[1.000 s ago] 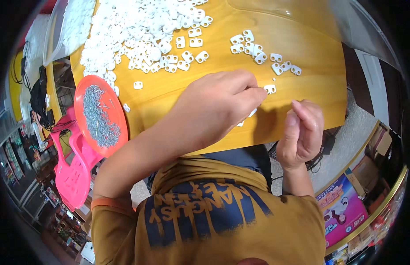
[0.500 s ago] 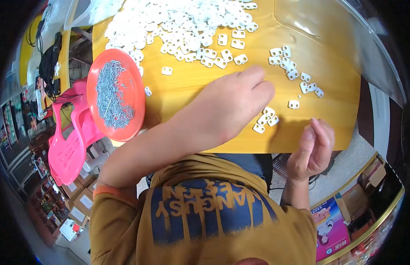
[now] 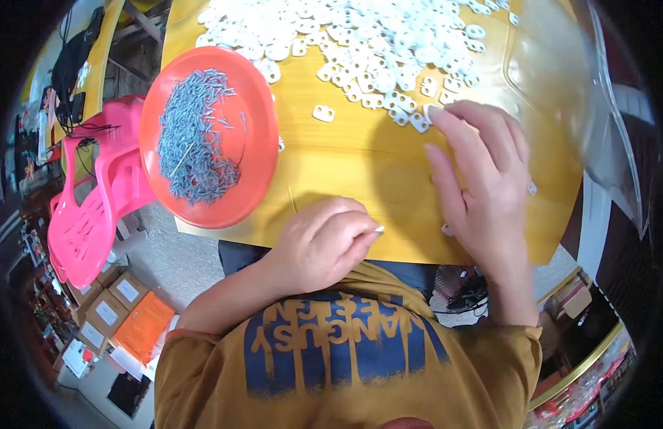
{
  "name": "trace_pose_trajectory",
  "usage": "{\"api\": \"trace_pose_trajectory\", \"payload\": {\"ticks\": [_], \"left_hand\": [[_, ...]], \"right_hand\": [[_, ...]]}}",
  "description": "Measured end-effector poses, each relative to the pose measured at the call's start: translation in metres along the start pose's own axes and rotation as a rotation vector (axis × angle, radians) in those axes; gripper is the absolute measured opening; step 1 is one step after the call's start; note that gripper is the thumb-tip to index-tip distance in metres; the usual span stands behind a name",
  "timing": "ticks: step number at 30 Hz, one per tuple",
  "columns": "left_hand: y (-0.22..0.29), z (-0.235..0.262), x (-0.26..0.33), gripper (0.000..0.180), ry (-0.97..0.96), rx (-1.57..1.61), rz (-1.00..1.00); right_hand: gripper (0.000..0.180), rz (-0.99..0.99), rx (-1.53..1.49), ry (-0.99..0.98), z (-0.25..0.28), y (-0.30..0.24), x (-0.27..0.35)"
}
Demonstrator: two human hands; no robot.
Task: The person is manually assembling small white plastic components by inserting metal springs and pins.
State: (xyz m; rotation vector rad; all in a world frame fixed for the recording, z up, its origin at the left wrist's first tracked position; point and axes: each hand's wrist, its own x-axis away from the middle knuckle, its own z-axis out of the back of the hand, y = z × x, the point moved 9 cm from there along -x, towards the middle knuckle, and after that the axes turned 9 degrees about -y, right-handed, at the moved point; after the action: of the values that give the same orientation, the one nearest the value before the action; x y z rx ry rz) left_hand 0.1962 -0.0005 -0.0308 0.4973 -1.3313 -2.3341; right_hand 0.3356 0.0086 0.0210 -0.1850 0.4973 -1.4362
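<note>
My left hand (image 3: 328, 239) is closed near the front edge of the table, its thumb and forefinger pinching a small pale piece (image 3: 379, 229) whose tip alone shows. Farther right and forward, my right hand (image 3: 485, 161) has its thumb and fingers apart and nothing visibly held. Its forefinger tip is right beside a small white two-holed plastic piece (image 3: 419, 122) at the near edge of a big pile of such white pieces (image 3: 374, 43). A red oval plate (image 3: 256, 179) to the left holds a heap of small silvery screws or pins (image 3: 192, 143).
One white piece (image 3: 323, 113) lies alone on the yellow tabletop (image 3: 324, 168). Others are partly hidden behind my right hand. Clear plastic sheeting (image 3: 610, 121) borders the table's right side. A pink plastic chair (image 3: 85, 232) and cardboard boxes (image 3: 106, 314) are at the left.
My left hand has drawn back toward my body with the small piece. My right hand has moved forward to the pile and opened. The view has shifted, so the plate appears larger.
</note>
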Motion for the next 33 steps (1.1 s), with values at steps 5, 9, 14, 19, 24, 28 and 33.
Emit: {"api": "trace_pose_trajectory", "payload": {"ticks": [5, 9, 14, 19, 24, 28, 33], "left_hand": [[-0.006, 0.004, -0.004, 0.019, -0.012, 0.108, 0.001], [-0.005, 0.008, -0.005, 0.018, 0.002, 0.150, -0.042], [-0.007, 0.010, -0.005, 0.019, -0.044, 0.265, -0.087], [-0.002, 0.018, 0.000, 0.023, 0.007, 0.305, -0.170], [0.005, 0.021, 0.006, 0.026, -0.045, 0.320, -0.245], [0.016, 0.026, 0.014, 0.024, 0.013, 0.264, -0.336], [-0.004, 0.021, 0.009, 0.019, 0.038, 0.579, -0.145]], "right_hand": [[0.027, 0.119, 0.067, -0.020, -0.018, -0.012, -0.031], [0.024, 0.113, 0.127, -0.012, -0.028, -0.011, -0.049], [0.023, 0.109, 0.142, -0.017, -0.035, -0.005, -0.054], [0.021, 0.181, 0.137, -0.026, -0.032, -0.026, -0.060], [0.022, 0.242, 0.027, -0.079, -0.039, -0.057, -0.062], [0.021, 0.289, -0.086, -0.099, -0.044, -0.088, -0.076], [0.015, 0.391, -0.001, -0.292, -0.076, -0.124, -0.097]]}}
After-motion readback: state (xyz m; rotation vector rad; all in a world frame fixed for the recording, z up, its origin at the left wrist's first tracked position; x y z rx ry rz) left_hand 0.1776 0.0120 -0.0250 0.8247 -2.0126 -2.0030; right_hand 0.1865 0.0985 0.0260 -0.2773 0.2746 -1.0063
